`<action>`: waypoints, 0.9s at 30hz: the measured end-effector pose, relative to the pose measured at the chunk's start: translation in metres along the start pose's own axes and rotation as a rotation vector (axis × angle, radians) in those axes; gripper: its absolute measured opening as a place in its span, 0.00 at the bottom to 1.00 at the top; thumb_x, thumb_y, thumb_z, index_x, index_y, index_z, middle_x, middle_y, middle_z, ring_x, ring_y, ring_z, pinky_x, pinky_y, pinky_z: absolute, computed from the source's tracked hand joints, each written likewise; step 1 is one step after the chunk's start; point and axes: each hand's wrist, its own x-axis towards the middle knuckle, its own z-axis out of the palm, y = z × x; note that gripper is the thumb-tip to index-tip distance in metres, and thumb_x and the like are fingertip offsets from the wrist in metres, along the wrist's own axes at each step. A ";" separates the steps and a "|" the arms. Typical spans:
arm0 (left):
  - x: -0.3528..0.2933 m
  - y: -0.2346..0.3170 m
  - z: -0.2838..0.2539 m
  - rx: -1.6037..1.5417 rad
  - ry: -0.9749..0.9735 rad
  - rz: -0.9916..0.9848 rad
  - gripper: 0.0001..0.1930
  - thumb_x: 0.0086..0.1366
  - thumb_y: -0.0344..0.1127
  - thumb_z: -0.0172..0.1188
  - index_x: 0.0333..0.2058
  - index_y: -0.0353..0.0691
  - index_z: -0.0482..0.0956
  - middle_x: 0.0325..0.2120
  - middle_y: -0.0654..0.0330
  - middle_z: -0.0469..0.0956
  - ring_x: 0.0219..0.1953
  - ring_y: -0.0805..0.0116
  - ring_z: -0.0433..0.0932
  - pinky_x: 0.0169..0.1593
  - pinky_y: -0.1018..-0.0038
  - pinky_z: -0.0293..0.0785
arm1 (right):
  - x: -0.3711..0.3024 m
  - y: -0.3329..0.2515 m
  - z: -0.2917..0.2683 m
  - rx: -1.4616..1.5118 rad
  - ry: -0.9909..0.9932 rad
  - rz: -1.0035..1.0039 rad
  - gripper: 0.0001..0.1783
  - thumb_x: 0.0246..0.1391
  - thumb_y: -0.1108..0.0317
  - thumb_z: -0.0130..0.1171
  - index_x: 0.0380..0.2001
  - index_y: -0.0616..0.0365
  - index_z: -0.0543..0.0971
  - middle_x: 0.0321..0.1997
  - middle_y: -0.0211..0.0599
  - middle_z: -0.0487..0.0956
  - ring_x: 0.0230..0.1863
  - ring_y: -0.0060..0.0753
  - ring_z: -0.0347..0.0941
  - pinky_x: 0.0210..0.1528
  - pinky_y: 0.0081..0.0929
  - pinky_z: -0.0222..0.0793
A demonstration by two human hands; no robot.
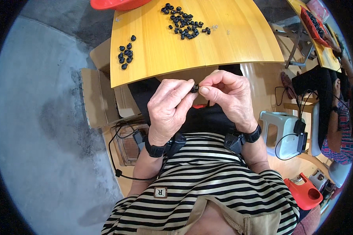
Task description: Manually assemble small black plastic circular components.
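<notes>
Just off the near edge of the table, my left hand [170, 105] pinches a small black round plastic part [194, 89] between thumb and fingers. My right hand [228, 94] meets it there, thumb and forefinger pressed together at the part's right side. Whatever those fingertips hold, if anything, is too small to name. On the wooden table [231, 43] lies a loose spread of similar black parts [186, 27]. A smaller group of black parts [125, 54] sits near the left edge. Tiny silvery pieces [215, 28] lie right of the larger spread.
A red basin [119, 3] stands at the table's far left. Below the left edge is an open cardboard box [100, 98]. To the right are a white plastic stool [280, 129], hanging cables and a red plastic container [305, 192]. Another person [337, 133] sits at a second table with a red tray [313, 25].
</notes>
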 end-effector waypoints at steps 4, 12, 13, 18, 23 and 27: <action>0.000 0.002 0.001 0.020 -0.006 0.048 0.17 0.49 0.19 0.68 0.41 0.34 0.82 0.33 0.55 0.80 0.35 0.65 0.79 0.40 0.75 0.75 | 0.001 0.001 -0.001 -0.034 -0.017 -0.026 0.05 0.53 0.73 0.66 0.31 0.62 0.80 0.24 0.26 0.78 0.23 0.12 0.70 0.24 0.12 0.66; -0.006 -0.001 0.003 -0.210 -0.030 -0.045 0.18 0.48 0.20 0.70 0.40 0.34 0.83 0.35 0.55 0.80 0.37 0.65 0.78 0.41 0.74 0.75 | 0.012 0.010 -0.011 0.386 -0.196 0.255 0.08 0.52 0.71 0.67 0.29 0.57 0.76 0.23 0.24 0.75 0.20 0.13 0.66 0.20 0.11 0.60; -0.007 0.000 0.002 -0.251 -0.032 -0.072 0.18 0.48 0.20 0.70 0.40 0.35 0.83 0.36 0.55 0.79 0.38 0.65 0.77 0.43 0.74 0.74 | 0.013 0.013 -0.011 0.468 -0.235 0.288 0.08 0.52 0.70 0.67 0.28 0.56 0.75 0.23 0.24 0.75 0.19 0.13 0.65 0.20 0.11 0.59; -0.009 -0.005 0.002 -0.370 0.001 -0.079 0.17 0.50 0.21 0.70 0.41 0.36 0.83 0.37 0.58 0.76 0.38 0.71 0.76 0.40 0.78 0.75 | 0.009 0.013 -0.010 0.463 -0.245 0.318 0.11 0.56 0.62 0.64 0.33 0.59 0.79 0.23 0.25 0.76 0.19 0.12 0.65 0.19 0.11 0.59; -0.008 -0.004 0.000 -0.295 -0.017 -0.113 0.18 0.50 0.22 0.70 0.42 0.35 0.83 0.38 0.57 0.77 0.39 0.68 0.76 0.43 0.76 0.73 | 0.010 0.016 -0.006 0.274 -0.255 0.276 0.14 0.56 0.59 0.64 0.32 0.60 0.81 0.21 0.24 0.76 0.19 0.12 0.66 0.19 0.12 0.59; -0.010 -0.004 0.002 -0.294 0.005 -0.226 0.17 0.50 0.23 0.69 0.41 0.34 0.83 0.36 0.57 0.78 0.39 0.68 0.76 0.43 0.77 0.72 | 0.012 0.018 -0.002 0.195 -0.205 0.236 0.12 0.57 0.61 0.63 0.30 0.59 0.81 0.20 0.23 0.75 0.18 0.11 0.64 0.19 0.11 0.56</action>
